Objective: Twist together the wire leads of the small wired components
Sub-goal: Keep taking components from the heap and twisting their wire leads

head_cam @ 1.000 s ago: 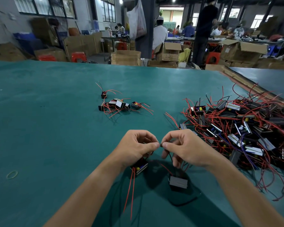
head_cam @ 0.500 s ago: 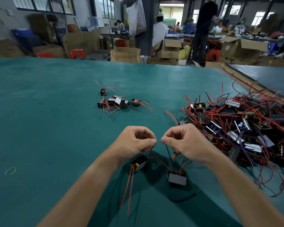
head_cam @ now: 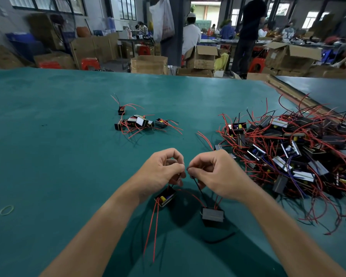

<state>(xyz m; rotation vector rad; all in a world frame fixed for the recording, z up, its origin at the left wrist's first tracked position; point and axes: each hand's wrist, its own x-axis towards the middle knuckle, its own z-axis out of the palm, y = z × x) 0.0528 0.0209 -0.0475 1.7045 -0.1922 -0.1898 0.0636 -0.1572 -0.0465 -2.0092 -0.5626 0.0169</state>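
While both hands hung close together over the green table [head_cam: 48,156], their curled fingertips nearly met in the middle. The left hand [head_cam: 162,172] pinched a thin lead [head_cam: 169,186] between thumb and forefinger, and the open-faced component [head_cam: 165,197] it belonged to sat tilted just below that hand, a yellow part showing inside it. Two long red leads [head_cam: 152,226] trailed from it toward the near edge. The right hand [head_cam: 218,174] pinched the top of a black lead [head_cam: 197,185], which ran down to a grey-topped component [head_cam: 212,214] beneath the wrist. A red wire [head_cam: 192,194] arched between the two components. Whether either one rested on the table or hung just above it could not be told. A big tangled pile of components [head_cam: 298,152] with red wires lay to the right, near the right hand. A small cluster of components [head_cam: 136,122] lay farther out, well apart from the hands, with a lone component [head_cam: 121,110] just beyond it. A pale rubber band [head_cam: 6,210] lay far to the left. Cardboard boxes [head_cam: 149,64] stood past the table's far edge.
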